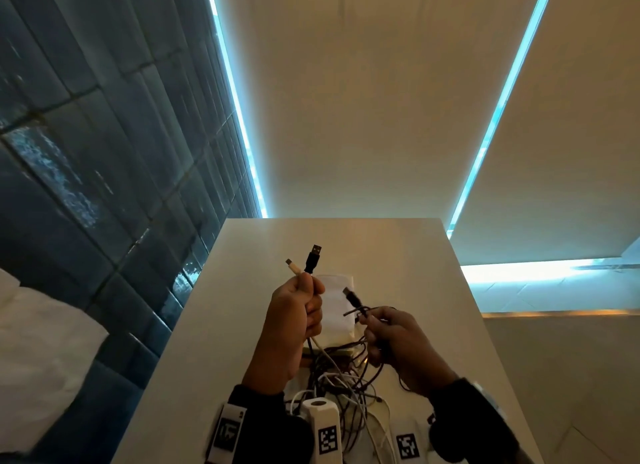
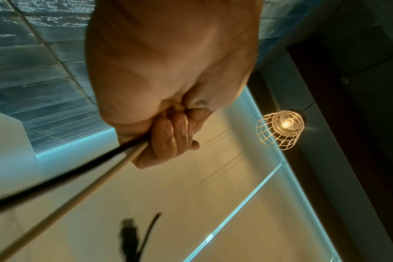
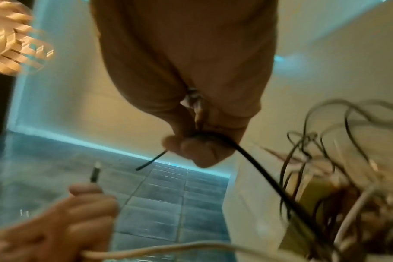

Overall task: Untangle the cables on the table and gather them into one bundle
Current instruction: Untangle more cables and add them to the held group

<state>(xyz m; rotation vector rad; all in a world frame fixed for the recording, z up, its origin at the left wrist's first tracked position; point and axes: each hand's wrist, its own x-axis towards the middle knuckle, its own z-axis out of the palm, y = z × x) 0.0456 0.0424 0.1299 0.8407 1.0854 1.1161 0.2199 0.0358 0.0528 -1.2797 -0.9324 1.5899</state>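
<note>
My left hand (image 1: pixel 300 311) is raised above the white table (image 1: pixel 214 325) and grips two cable ends: a black USB plug (image 1: pixel 313 257) and a white plug (image 1: pixel 292 266) stick up out of the fist. In the left wrist view the black cable (image 2: pixel 63 177) and the white cable (image 2: pixel 83 191) run out of the closed fingers (image 2: pixel 168 140). My right hand (image 1: pixel 384 335) pinches a thin black cable whose plug (image 1: pixel 351 299) points up. A tangle of black and white cables (image 1: pixel 343 384) hangs from both hands down to the table.
A folded white paper or packet (image 1: pixel 334 304) lies on the table behind the hands. A dark tiled wall (image 1: pixel 104 151) runs along the left. A white cloth (image 1: pixel 41 352) lies at lower left. A wire-cage lamp (image 2: pixel 280 129) hangs overhead.
</note>
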